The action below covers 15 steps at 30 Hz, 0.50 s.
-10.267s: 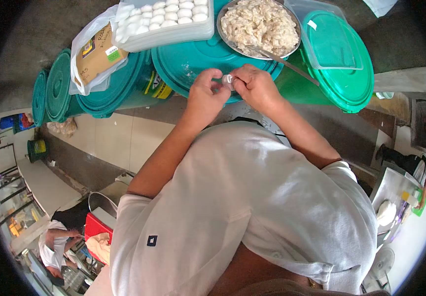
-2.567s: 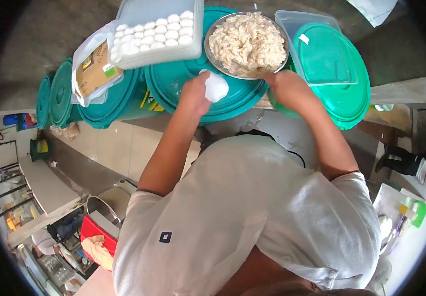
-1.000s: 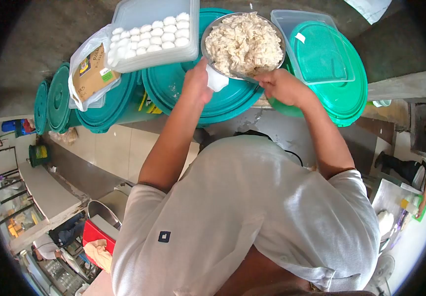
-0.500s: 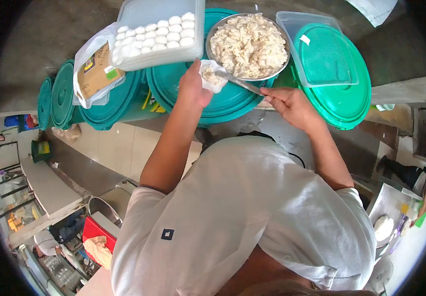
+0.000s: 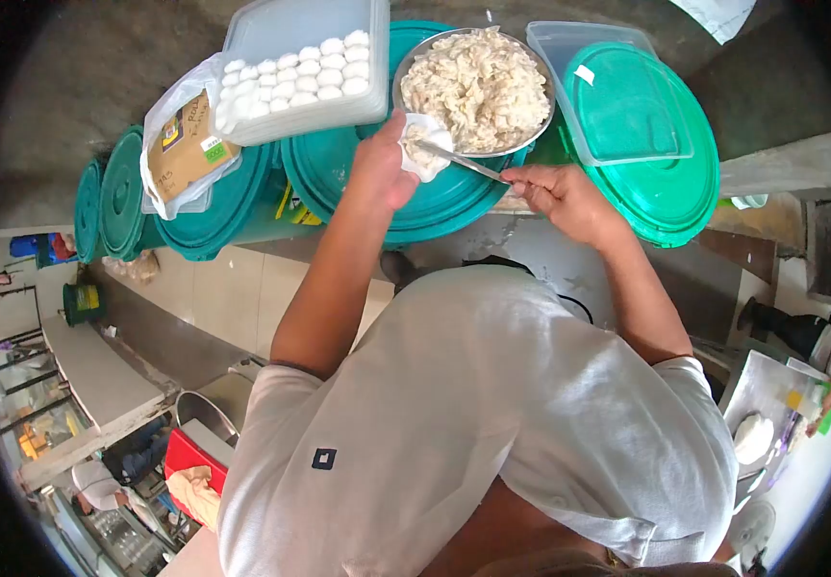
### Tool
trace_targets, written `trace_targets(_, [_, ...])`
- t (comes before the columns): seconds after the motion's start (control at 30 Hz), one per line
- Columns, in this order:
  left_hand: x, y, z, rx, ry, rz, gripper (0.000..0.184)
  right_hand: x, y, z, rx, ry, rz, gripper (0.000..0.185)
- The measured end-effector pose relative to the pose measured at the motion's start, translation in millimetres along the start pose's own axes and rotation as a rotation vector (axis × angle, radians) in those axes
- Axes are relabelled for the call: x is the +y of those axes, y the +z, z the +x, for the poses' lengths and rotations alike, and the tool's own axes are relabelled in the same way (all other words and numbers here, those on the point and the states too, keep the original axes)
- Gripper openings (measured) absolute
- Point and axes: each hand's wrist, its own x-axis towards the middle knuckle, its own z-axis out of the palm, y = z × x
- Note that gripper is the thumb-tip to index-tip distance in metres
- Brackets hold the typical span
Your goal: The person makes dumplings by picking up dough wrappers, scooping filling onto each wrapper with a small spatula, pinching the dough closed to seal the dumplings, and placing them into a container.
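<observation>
My left hand [image 5: 382, 165] is closed around a thin white dough wrapper [image 5: 433, 165] with a small portion of pale filling on it. My right hand [image 5: 558, 200] grips the handle of a flat metal spreader [image 5: 478, 167], whose tip rests on the filling in the wrapper. Just beyond stands a metal bowl [image 5: 500, 153] heaped with chunky cream-coloured filling [image 5: 478, 87]. Behind my left hand, a stack of clear plastic trays [image 5: 300, 27] carries rows of round white dumplings [image 5: 314, 75].
Large teal lidded tubs [image 5: 339, 173] support the bowl and trays. A clear container [image 5: 627, 144] lies on a bright green lid [image 5: 690, 183] at right. At left sits a cardboard box [image 5: 177, 159] in a white plastic bag. Another person [image 5: 98, 486] is at lower left.
The wrapper in my left hand has moved slightly right and is tipped more. The spreader's tip stays in it, while my right hand has barely shifted.
</observation>
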Motion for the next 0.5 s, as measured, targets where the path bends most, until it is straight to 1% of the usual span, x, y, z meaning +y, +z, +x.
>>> trace_targets(0.07, [-3, 0, 4, -0.025, -0.009, 0.031, 0.042, -3, -4, 0, -0.103, 0.183, 0.048, 0.026])
trace_targets(0.2, [-8, 5, 6, 0.005, -0.030, 0.052, 0.041, 10, -5, 2, -0.076, 0.190, 0.028, 0.028])
trace_targets(0.27, [-9, 4, 8, 0.070, -0.011, 0.072, 0.041, 19, -8, 4, 0.172, -0.014, -0.394, 0.028])
trace_targets(0.3, [-10, 2, 9, 0.069, -0.013, 0.073, 0.041, 18, -9, 3, 0.173, -0.013, -0.394, 0.028])
trace_targets(0.37, [-7, 1, 10, 0.051, -0.020, -0.001, 0.042, 9, -13, 0, 0.160, 0.057, -0.245, 0.026])
trace_targets(0.4, [-7, 3, 8, 0.051, -0.021, -0.001, 0.042, 6, -13, -1, 0.160, 0.058, -0.245, 0.026])
trace_targets(0.47, [-5, 7, 3, 0.045, -0.004, 0.018, 0.044, 0, -12, -4, 0.122, -0.011, -0.129, 0.025])
trace_targets(0.5, [-5, 7, 2, 0.046, -0.004, 0.017, 0.044, -3, -10, -6, 0.120, -0.011, -0.129, 0.025])
